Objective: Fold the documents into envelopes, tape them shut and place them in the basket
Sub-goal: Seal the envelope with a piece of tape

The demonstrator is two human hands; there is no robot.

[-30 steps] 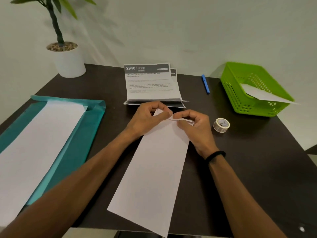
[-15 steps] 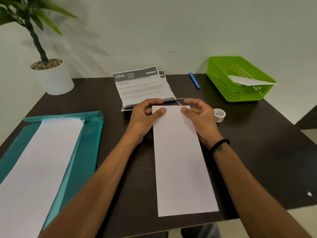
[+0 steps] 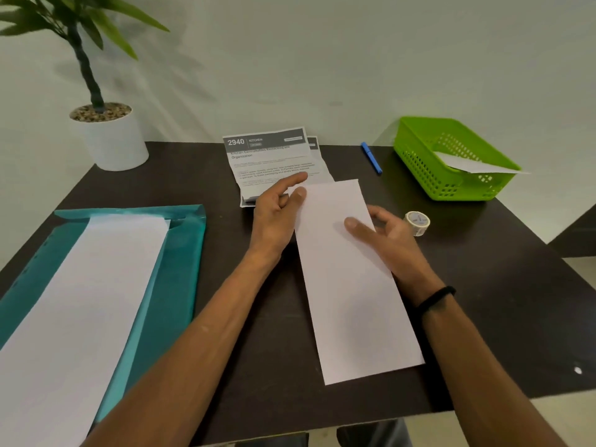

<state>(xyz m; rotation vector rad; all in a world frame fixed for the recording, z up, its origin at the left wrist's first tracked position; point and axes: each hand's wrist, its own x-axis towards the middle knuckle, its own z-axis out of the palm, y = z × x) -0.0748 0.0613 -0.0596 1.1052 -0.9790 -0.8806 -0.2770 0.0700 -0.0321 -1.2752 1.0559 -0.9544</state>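
Observation:
A long white envelope [image 3: 348,285] lies lengthwise on the dark table [image 3: 500,285], its far end reaching the printed documents. My right hand [image 3: 390,237] pinches its right edge, thumb on top and fingers at the edge beneath. At the envelope's far left edge my left hand [image 3: 275,214] touches it with the thumb, index finger stretched out straight over the papers. The folded printed documents [image 3: 271,156] sit just beyond. A green basket [image 3: 419,156] at the far right holds another white envelope [image 3: 477,166]. A roll of clear tape [image 3: 417,222] stands right of my right hand.
A blue pen [image 3: 371,158] lies between the documents and the basket. On the left, a teal folder [image 3: 180,253] carries a large white sheet [image 3: 80,301]. A potted plant [image 3: 111,140] stands at the far left corner, against the wall.
The envelope has been laid flat and straightened, and its far end has slid away toward the documents. My right hand slid back along the right edge; my left moved to the left edge.

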